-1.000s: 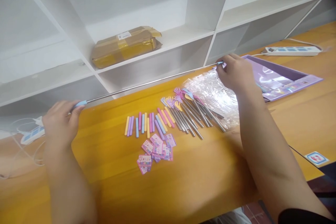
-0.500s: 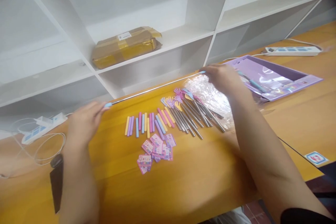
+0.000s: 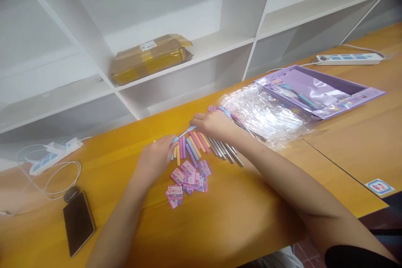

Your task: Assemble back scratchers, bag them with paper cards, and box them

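Grasped at both ends, short metal rod (image 3: 183, 133): left hand (image 3: 156, 157) pinching near-left tip, right hand (image 3: 212, 124) pinching far-right tip, above coloured sleeves (image 3: 191, 144) on wooden table (image 3: 245, 201).

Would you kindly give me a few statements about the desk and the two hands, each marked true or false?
1. Both hands hold the ends of one short metal rod with blue tips. True: the left hand and the right hand pinch the telescopic rod between them.
2. A phone lies on the desk left of the left hand. True: the dark phone lies flat near the desk's front edge.
3. The purple box is on the shelf. False: the purple box lies on the desk; the shelf holds a brown parcel.
4. The small pink cards are stacked inside the purple box. False: the pink cards lie loose on the desk, below the coloured sleeves.
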Demonstrator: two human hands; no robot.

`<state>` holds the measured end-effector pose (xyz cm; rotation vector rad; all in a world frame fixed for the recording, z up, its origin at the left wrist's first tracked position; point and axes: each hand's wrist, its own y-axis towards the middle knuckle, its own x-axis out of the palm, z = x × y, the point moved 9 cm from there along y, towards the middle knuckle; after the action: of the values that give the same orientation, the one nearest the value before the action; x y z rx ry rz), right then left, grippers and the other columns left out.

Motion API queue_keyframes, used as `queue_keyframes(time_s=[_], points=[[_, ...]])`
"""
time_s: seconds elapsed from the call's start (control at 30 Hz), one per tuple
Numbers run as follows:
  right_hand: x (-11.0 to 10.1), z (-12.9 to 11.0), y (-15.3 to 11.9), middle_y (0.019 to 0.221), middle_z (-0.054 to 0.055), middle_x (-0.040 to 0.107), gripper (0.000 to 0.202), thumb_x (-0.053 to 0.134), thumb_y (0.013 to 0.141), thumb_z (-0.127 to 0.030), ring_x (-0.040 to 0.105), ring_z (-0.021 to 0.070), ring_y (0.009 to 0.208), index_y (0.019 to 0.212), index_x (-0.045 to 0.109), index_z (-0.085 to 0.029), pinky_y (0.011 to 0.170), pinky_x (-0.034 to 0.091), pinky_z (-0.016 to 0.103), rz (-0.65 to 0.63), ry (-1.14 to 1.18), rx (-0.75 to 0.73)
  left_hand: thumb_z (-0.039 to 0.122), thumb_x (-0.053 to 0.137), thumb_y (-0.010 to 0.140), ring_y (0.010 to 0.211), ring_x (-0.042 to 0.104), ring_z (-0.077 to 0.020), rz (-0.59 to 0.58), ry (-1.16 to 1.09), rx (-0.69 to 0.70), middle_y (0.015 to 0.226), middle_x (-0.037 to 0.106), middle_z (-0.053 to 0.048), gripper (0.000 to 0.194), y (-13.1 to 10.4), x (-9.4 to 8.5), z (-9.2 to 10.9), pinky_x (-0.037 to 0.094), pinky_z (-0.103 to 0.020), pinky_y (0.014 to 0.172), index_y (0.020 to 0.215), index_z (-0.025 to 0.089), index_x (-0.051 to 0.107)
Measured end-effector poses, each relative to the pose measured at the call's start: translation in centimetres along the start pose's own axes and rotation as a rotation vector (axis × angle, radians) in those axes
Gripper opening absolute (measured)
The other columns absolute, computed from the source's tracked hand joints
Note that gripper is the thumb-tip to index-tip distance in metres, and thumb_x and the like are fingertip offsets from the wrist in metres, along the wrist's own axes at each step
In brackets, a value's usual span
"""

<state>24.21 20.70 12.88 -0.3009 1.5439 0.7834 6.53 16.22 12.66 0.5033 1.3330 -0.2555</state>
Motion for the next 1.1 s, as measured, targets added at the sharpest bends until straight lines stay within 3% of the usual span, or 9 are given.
queue_keyframes(time_s=[0.1, 0.17, 0.27, 0.4, 0.53, 0.67, 0.77, 0.93, 1.1], points=[[-1.2, 2.2, -0.7, 0.108, 0.009, 0.078, 0.021, 0.059, 0.104, -0.031, 0.065, 0.0197, 0.081, 0.115, 0.072, -0.019, 0.065, 0.027, 0.03, 0.092, 0.069, 0.089, 0.036, 0.048, 0.112, 0.063, 0.056, -0.0219, -0.067, -0.163, -0.073, 0.076, 0.063, -0.002, 0.021, 0.2, 1.6, -0.1, 0.03, -0.031, 0.063, 0.099, 0.025, 0.061], [-1.0, 3.8, -1.7, 0.107, 0.009, 0.079, 0.024, 0.055, 0.106, -0.034, 0.066, 0.0204, 0.084, 0.114, 0.073, -0.02, 0.068, 0.032, 0.029, 0.125, 0.091, 0.176, 0.035, 0.052, 0.109, 0.065, 0.054, -0.0217, -0.028, -0.336, -0.126, 0.075, 0.06, -0.001, 0.019, -0.1, 2.4, -0.2, 0.032, -0.031, 0.067, 0.095, 0.025, 0.06], [1.0, 6.3, -4.3, 0.104, 0.009, 0.078, 0.035, 0.045, 0.111, -0.039, 0.066, 0.0201, 0.082, 0.106, 0.074, -0.02, 0.067, 0.033, 0.03, 0.099, 0.073, 0.297, 0.041, 0.058, 0.106, 0.068, 0.052, -0.0201, 0.083, -0.621, -0.213, 0.075, 0.058, 0.0, 0.021, -1.8, 4.3, -0.6, 0.033, -0.03, 0.07, 0.095, 0.024, 0.063], [4.1, 10.7, -9.4, 0.098, 0.009, 0.078, 0.039, 0.043, 0.11, -0.039, 0.065, 0.0202, 0.078, 0.096, 0.075, -0.02, 0.065, 0.03, 0.031, 0.046, 0.056, 0.522, 0.05, 0.049, 0.109, 0.063, 0.047, -0.0165, 0.213, -0.759, -0.316, 0.073, 0.051, 0.003, 0.033, -5.8, 7.9, -1.7, 0.034, -0.028, 0.065, 0.106, 0.021, 0.062], [4.3, 14.6, -13.7, 0.101, 0.012, 0.076, 0.039, 0.042, 0.108, -0.038, 0.064, 0.0222, 0.078, 0.098, 0.075, -0.018, 0.065, 0.032, 0.032, 0.098, 0.025, 0.719, 0.061, 0.043, 0.108, 0.062, 0.041, -0.0145, 0.291, -0.964, -0.348, 0.074, 0.047, 0.004, 0.044, -7.8, 10.5, -2.7, 0.035, -0.026, 0.061, 0.111, 0.02, 0.059], [2.3, 17.6, -16.5, 0.121, 0.02, 0.07, 0.043, 0.044, 0.106, -0.042, 0.068, 0.0296, 0.093, 0.122, 0.072, -0.013, 0.073, 0.042, 0.036, 0.196, -0.09, 0.884, 0.065, 0.053, 0.104, 0.066, 0.044, -0.0139, 0.298, -1.132, -0.368, 0.076, 0.049, 0.003, 0.045, -7.1, 11.1, -2.7, 0.039, -0.024, 0.062, 0.11, 0.021, 0.059], [2.3, 18.8, -17.4, 0.13, 0.026, 0.066, 0.059, 0.051, 0.103, -0.056, 0.067, 0.0373, 0.11, 0.134, 0.066, -0.009, 0.088, 0.049, 0.044, 0.152, -0.129, 0.893, 0.066, 0.061, 0.101, 0.067, 0.045, -0.0137, 0.295, -1.224, -0.398, 0.076, 0.05, 0.002, 0.046, -6.5, 10.9, -2.5, 0.041, -0.023, 0.062, 0.112, 0.021, 0.06], [5.4, 19.5, -17.7, 0.117, 0.021, 0.075, 0.066, 0.064, 0.093, -0.066, 0.067, 0.0372, 0.113, 0.132, 0.068, -0.013, 0.093, 0.051, 0.044, -0.067, -0.01, 0.862, 0.065, 0.067, 0.097, 0.062, 0.042, -0.0123, 0.287, -1.298, -0.427, 0.073, 0.05, 0.003, 0.047, -6.3, 10.9, -2.6, 0.036, -0.022, 0.055, 0.111, 0.021, 0.062], [6.7, 19.7, -18.4, 0.105, 0.015, 0.078, 0.038, 0.069, 0.091, -0.052, 0.071, 0.0313, 0.094, 0.111, 0.075, -0.02, 0.075, 0.048, 0.038, -0.215, 0.047, 0.991, 0.066, 0.067, 0.098, 0.059, 0.038, -0.0111, 0.26, -1.313, -0.402, 0.073, 0.053, 0.003, 0.047, -6.2, 11.4, -2.5, 0.031, -0.021, 0.052, 0.112, 0.02, 0.063]])
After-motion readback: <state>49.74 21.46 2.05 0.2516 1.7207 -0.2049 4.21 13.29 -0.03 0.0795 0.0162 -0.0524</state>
